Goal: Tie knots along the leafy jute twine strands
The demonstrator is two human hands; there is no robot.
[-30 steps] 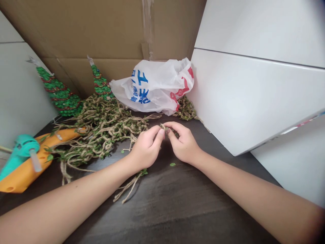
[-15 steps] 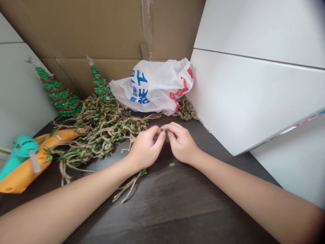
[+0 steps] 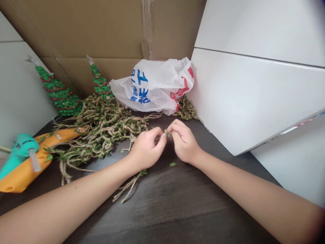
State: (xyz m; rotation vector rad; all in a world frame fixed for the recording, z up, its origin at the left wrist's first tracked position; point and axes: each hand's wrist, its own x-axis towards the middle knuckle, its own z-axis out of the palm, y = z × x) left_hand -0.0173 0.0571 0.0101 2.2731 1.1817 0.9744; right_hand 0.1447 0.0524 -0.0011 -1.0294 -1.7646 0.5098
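Note:
A short piece of leafy twine cord (image 3: pixel 167 133) is pinched between my two hands over the dark table. My left hand (image 3: pixel 148 147) grips it between thumb and forefinger, with loose twine ends (image 3: pixel 130 185) trailing out below the wrist. Opposite it, my right hand (image 3: pixel 183 140) has its curled fingertips on the other side of the cord. Much of the cord is hidden by the fingers. A loose green leaf (image 3: pixel 172 164) lies on the table just below the hands. Left of them spreads a tangled heap of leafy twine (image 3: pixel 101 122).
Behind the hands lies a white plastic bag (image 3: pixel 157 84), with more leafy twine (image 3: pixel 186 108) beside it. Two small green Christmas trees (image 3: pixel 59 91) stand back left. A teal glue gun (image 3: pixel 24 147) rests on an orange holder (image 3: pixel 27 174). Cardboard (image 3: pixel 101 30) and white panels (image 3: pixel 256 95) enclose the table.
My right fingers have shifted slightly right and up, opening a small gap between the hands, so more of the cord shows. The surrounding things stay where they were.

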